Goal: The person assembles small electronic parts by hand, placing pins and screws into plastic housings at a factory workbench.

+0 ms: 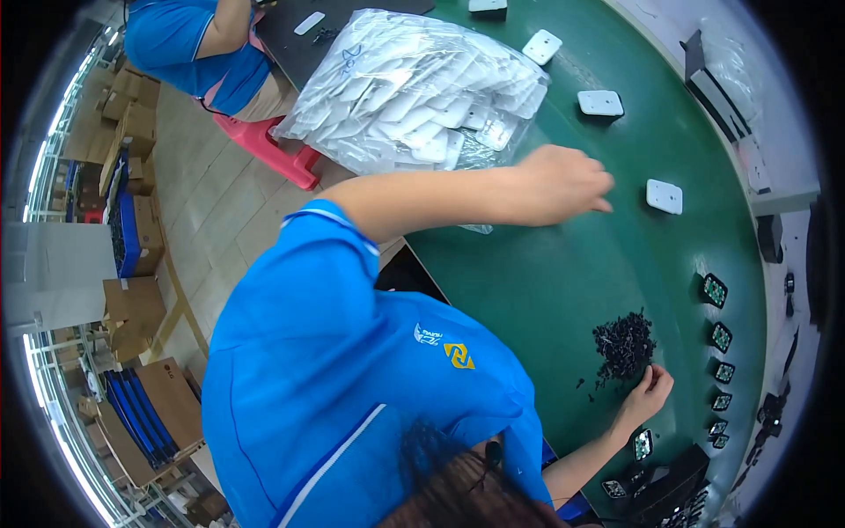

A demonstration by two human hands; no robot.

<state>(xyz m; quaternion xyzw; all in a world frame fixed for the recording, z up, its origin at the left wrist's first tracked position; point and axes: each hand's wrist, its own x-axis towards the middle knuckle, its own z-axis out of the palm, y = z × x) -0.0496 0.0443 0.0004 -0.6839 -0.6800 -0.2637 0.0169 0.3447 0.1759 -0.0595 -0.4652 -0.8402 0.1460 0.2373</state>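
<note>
My left hand (563,185) hangs over the green table, its fingers curled and thumb pointing right. Whatever lies in those fingers is hidden. Close to its fingertips, but apart, sits a white rounded plate (664,196) with small holes. My right hand (647,392) is at the lower edge of a pile of small black screws (623,345), thumb and fingertips pinched together. What it pinches is too small to make out. Beside the left forearm lies a large clear plastic bag (396,88) full of white plates.
Small black housings with green circuit boards (722,337) form a row along the table's far edge. More white-topped units (600,104) stand farther up. A black tray (669,488) is at lower right. A co-worker in blue (172,40) sits upper left, near a red stool (273,150).
</note>
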